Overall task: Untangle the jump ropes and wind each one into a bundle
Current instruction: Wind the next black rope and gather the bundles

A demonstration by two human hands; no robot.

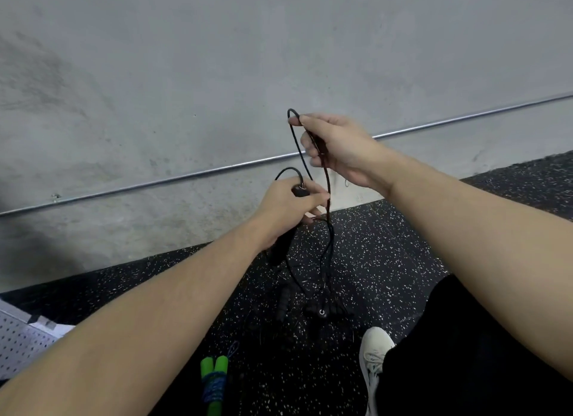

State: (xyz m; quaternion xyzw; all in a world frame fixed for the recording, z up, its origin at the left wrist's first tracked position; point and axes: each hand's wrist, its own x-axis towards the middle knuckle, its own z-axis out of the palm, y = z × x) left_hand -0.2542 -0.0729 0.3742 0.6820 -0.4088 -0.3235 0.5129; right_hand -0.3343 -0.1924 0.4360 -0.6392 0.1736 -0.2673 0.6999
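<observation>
Left hand (286,203) grips a black handle (280,245), right hand (336,150) pinches a raised loop of the black rope (329,229) whose tangled rest lies on the floor (387,245) beside the bundled green rope (214,381); best feed cord slowly, keeping loops even.

black rope (326,180), green handles (214,367), speckled black floor (387,245)

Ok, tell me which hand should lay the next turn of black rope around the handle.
Right, probably. The right hand already pinches a free loop of the black rope above the handle, while the left hand grips the black handle and serves as the anchor.
</observation>
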